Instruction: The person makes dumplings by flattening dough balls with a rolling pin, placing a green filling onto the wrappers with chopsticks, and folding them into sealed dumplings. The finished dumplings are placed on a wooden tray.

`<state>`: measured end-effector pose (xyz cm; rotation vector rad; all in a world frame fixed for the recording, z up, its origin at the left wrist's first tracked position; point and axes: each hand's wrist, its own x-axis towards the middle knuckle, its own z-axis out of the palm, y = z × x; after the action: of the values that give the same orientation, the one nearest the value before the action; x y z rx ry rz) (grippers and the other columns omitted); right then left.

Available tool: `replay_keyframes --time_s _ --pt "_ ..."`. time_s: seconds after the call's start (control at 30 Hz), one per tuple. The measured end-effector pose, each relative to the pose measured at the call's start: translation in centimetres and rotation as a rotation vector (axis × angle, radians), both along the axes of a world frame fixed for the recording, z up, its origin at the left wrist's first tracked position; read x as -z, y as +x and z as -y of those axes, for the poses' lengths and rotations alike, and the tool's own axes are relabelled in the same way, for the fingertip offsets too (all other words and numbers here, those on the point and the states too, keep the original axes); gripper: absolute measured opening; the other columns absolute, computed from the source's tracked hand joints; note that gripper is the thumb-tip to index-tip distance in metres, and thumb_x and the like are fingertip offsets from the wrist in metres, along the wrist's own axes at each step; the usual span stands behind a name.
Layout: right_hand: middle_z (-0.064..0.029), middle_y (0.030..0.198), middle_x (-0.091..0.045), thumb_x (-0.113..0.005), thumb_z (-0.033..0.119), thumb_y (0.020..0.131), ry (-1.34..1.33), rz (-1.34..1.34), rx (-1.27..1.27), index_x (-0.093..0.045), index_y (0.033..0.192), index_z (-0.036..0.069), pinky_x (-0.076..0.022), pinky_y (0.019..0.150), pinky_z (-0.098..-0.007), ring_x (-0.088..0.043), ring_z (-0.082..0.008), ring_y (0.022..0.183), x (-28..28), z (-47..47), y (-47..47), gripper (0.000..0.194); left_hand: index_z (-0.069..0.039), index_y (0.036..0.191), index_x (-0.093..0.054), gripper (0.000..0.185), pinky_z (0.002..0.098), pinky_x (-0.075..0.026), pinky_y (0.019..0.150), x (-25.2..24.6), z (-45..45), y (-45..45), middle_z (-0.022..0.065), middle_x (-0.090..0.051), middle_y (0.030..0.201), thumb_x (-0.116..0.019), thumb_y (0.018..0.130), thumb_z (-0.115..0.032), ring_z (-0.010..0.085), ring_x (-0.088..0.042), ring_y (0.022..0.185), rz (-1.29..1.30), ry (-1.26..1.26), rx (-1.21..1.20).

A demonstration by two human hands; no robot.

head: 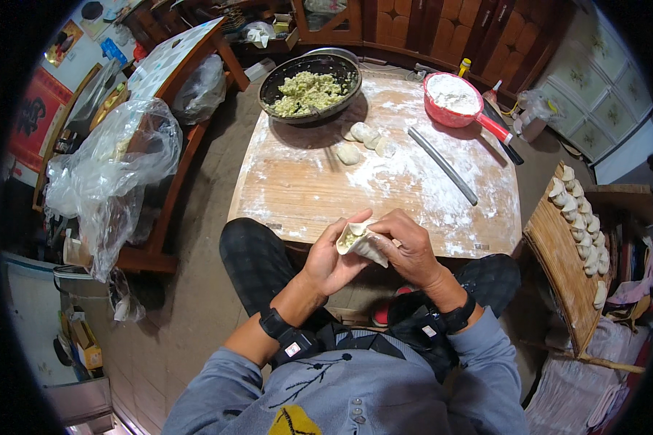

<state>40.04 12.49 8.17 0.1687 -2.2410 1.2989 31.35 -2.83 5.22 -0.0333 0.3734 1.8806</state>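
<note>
A partly folded dumpling (357, 242) is held between both hands over the near edge of the floured wooden board (299, 190). Pale green filling shows in its opening on the left, while its right side is pressed together. My left hand (329, 261) cradles it from below and the left. With thumb and fingers, my right hand (405, 244) pinches the dough edge on the right. Several round dough wrappers (348, 154) lie farther back on the board. A black pan (266, 100) of chopped filling (307, 92) stands at the back left.
A metal rolling rod (442, 166) lies on the floured right side, below a red-handled pan (432, 111) of flour (453, 92). Folded dumplings (582, 223) sit on a wooden board (555, 255) at far right. Plastic bags (114, 163) hang by a low table (166, 60) at left.
</note>
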Motion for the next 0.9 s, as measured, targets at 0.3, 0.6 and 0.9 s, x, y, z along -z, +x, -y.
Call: replay_keyframes --time_s 0.3,0.6,0.9 --pt "-0.0108 0.082 -0.053 -0.073 0.014 0.073 0.162 0.049 -0.088 -0.063 0.099 0.005 -0.0464 0.062 -0.0334 -0.054 -0.0265 0.072 -1.5 0.2 -0.5 0.028 0.000 0.126 -0.046 0.039 0.0360 -0.049 0.092 -0.2 0.1 0.6 0.0132 -0.057 0.114 -0.031 0.101 -0.026 0.0225 -0.059 0.104 -0.044 -0.062 0.018" --pt "-0.0113 0.080 -0.053 -0.068 0.007 0.076 0.234 0.009 -0.207 -0.060 0.089 0.003 -0.0463 0.062 -0.0356 -0.055 -0.0284 0.072 -0.3 -0.2 -0.7 0.016 -0.003 0.120 -0.051 0.033 0.0320 -0.052 0.088 0.1 0.4 0.5 0.0086 -0.060 0.109 -0.038 0.100 -0.027 0.0172 -0.061 0.097 -0.076 -0.201 0.101" --pt "-0.0127 0.080 -0.053 -0.067 0.006 0.077 0.141 0.095 -0.250 -0.060 0.090 0.002 -0.0459 0.061 -0.0358 -0.056 -0.0296 0.070 -0.6 -0.1 -0.4 0.015 -0.002 0.120 -0.052 0.036 0.0334 -0.053 0.087 0.7 0.5 0.1 0.0101 -0.062 0.108 -0.036 0.101 -0.027 0.0193 -0.063 0.098 -0.171 -0.172 0.233"
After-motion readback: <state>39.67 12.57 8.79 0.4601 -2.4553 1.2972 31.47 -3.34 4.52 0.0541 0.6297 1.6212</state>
